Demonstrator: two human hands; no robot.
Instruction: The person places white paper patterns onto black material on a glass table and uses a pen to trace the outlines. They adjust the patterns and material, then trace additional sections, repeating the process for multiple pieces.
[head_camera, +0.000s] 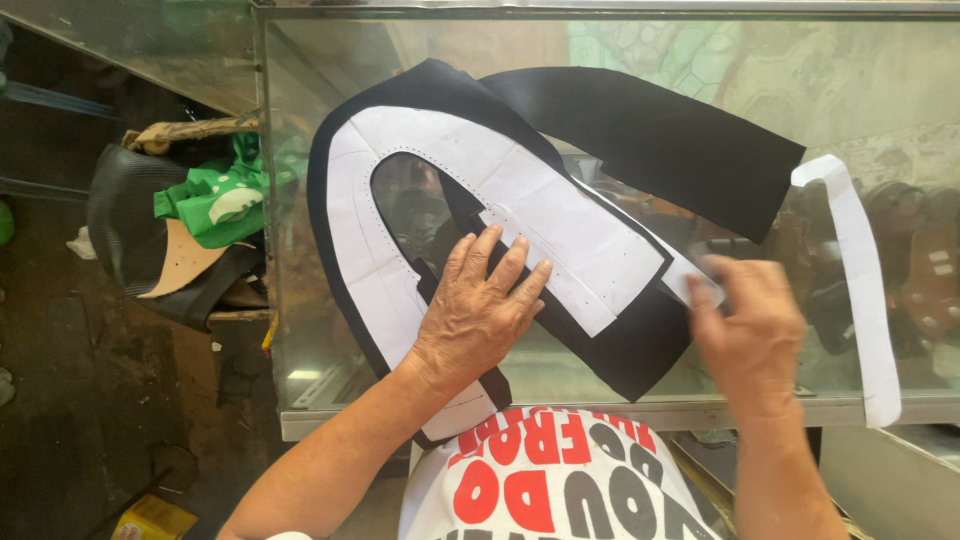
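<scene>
Paper pattern (520, 190), a white horseshoe shape, lies on black fabric (650, 140) spread over a glass counter (330, 380). Both look thin, light and limp, apt to slide on glass, so flat pressure near an edge seems the best hold. Left hand (478, 310) presses down with fingers spread. Right hand (752, 335) is blurred; its grip cannot be made out.

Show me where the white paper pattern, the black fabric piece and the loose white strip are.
white paper pattern (440, 150): head view, upper curved part.
black fabric piece (680, 140): head view, right flap.
loose white strip (862, 270): head view, middle of its length.
</scene>
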